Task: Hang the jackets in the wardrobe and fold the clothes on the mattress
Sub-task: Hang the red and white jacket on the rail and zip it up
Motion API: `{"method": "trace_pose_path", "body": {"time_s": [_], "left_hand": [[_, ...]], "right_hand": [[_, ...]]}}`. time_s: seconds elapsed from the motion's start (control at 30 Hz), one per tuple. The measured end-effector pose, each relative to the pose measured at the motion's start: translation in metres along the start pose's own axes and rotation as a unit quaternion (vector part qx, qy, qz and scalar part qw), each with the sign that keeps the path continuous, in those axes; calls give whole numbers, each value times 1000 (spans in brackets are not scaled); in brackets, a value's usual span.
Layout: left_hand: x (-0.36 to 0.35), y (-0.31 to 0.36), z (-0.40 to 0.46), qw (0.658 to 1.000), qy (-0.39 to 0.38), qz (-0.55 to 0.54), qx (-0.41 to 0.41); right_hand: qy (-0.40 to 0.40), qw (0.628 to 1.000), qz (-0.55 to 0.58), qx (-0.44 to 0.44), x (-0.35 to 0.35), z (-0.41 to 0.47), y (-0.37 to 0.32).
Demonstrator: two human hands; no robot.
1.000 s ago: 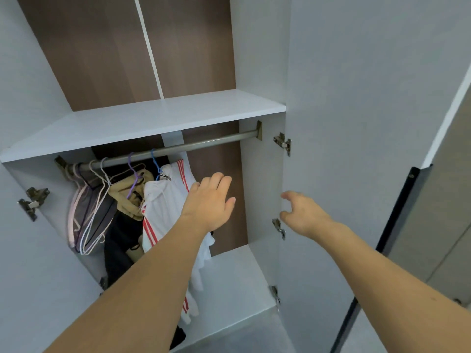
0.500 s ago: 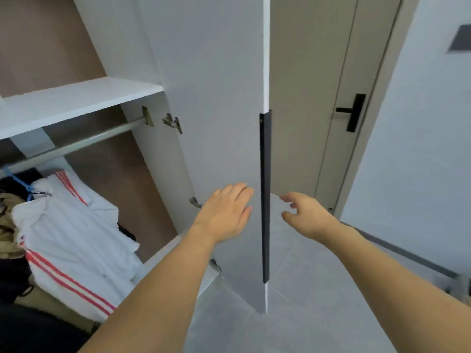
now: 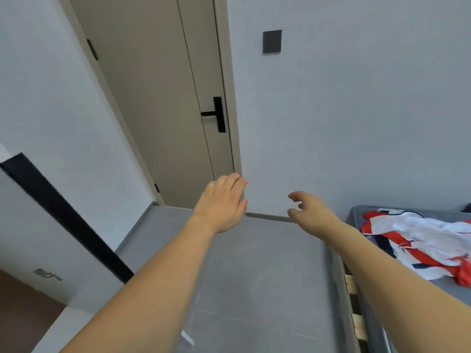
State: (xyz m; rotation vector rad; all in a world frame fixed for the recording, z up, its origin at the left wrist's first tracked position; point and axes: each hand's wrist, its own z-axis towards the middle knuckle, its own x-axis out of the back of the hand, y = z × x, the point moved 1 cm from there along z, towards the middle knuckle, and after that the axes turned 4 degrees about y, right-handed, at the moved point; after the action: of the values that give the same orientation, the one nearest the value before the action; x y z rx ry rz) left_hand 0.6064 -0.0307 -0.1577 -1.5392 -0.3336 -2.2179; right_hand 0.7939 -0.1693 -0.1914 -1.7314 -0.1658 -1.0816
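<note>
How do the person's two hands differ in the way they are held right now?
The left hand shows its back to the camera, with fingers straight and pressed together; the right hand is turned more sideways, with fingers loosely curled and spread apart. The left hand sits higher in the view, in front of the beige room door; the right hand sits lower, nearer the grey mattress. Both are bare, stretched forward and hold nothing.

No readable text, labels, brands or numbers anywhere; print on clothes (image 3: 423,240) at 3 o'clock too blurred.
</note>
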Motion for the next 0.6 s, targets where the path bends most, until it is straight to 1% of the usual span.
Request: {"method": "trace_pose_path", "body": {"time_s": [0.2, 0.33, 0.4, 0.47, 0.53, 0.6], "left_hand": [[-76, 34, 113, 995, -56, 5, -78], [-141, 56, 203, 991, -88, -15, -103], [-169, 79, 252, 987, -104, -39, -119], [-197, 109, 301, 980, -113, -50, -157], [-222, 148, 349, 973, -121, -65, -187], [-245, 195, 388, 967, -138, -92, -192]], "right_hand": [[20, 996, 39, -78, 41, 61, 89], [71, 985, 59, -144, 73, 105, 159], [104, 974, 70, -191, 95, 118, 194], [139, 958, 79, -239, 118, 126, 232], [172, 936, 87, -294, 141, 126, 273], [194, 913, 96, -345, 164, 121, 315]]}}
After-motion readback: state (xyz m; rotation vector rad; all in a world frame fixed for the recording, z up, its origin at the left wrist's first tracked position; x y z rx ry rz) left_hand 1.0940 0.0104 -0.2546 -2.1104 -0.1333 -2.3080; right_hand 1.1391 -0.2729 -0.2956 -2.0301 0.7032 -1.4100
